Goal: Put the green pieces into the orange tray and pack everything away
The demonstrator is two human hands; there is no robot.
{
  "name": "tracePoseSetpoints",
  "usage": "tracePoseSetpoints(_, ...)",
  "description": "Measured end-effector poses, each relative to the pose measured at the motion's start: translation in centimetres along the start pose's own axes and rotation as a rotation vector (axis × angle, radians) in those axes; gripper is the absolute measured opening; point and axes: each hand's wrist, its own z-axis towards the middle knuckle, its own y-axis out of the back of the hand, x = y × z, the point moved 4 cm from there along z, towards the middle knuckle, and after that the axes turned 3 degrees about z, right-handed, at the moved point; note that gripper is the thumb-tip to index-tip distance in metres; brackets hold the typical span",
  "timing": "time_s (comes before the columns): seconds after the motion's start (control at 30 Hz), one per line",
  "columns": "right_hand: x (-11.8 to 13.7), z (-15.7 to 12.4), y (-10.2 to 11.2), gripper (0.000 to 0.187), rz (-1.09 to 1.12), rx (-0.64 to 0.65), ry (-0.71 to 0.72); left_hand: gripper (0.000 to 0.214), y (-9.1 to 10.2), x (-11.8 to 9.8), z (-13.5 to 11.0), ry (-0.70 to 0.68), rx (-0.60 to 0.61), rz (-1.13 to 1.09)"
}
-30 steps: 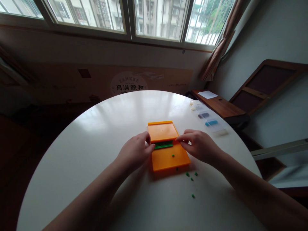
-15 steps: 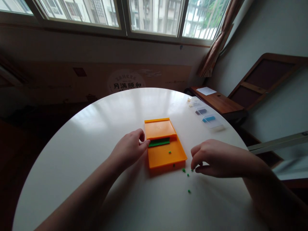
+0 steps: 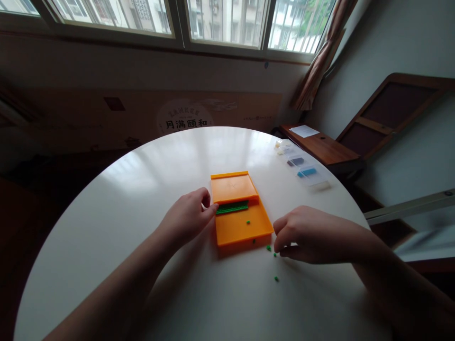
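Observation:
An orange tray (image 3: 245, 232) with a raised far section lies on the white round table. Green bead-like pieces form a neat row (image 3: 232, 207) along the step inside it. At the tray's left edge, my left hand (image 3: 190, 213) is closed, its thumb by the row's left end. One loose green bead (image 3: 248, 222) sits on the tray floor. Several others lie beyond its near right corner, among them a bead (image 3: 276, 279) closest to me. Over these my right hand (image 3: 298, 237) is closed in a pinch at the tabletop; whatever its fingertips hold is hidden.
Clear plastic bags or boxes with blue pieces (image 3: 306, 173) and dark pieces (image 3: 295, 162) lie at the table's right rim. Behind them stands a wooden chair (image 3: 320, 144) with a white paper (image 3: 304, 131) on its seat. Windows (image 3: 227, 23) span the far wall.
My right hand has moved slightly left, toward the loose beads, and a bead by its fingertips is now out of sight. My left hand stays at the tray edge. The view has shifted slightly.

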Motion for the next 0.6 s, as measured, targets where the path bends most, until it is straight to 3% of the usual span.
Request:
tracePoseSetpoints(0.3,0.64,0.48,-0.12,0.015,-0.035,-0.012,0.030,0.025,0.11,-0.15,-0.08,0.003,0.001,-0.010)
tracePoseSetpoints(0.6,-0.21,0.38,-0.50,0.016,-0.036,0.016,-0.045,0.023,0.15,-0.23,-0.09,-0.008,-0.002,-0.008)
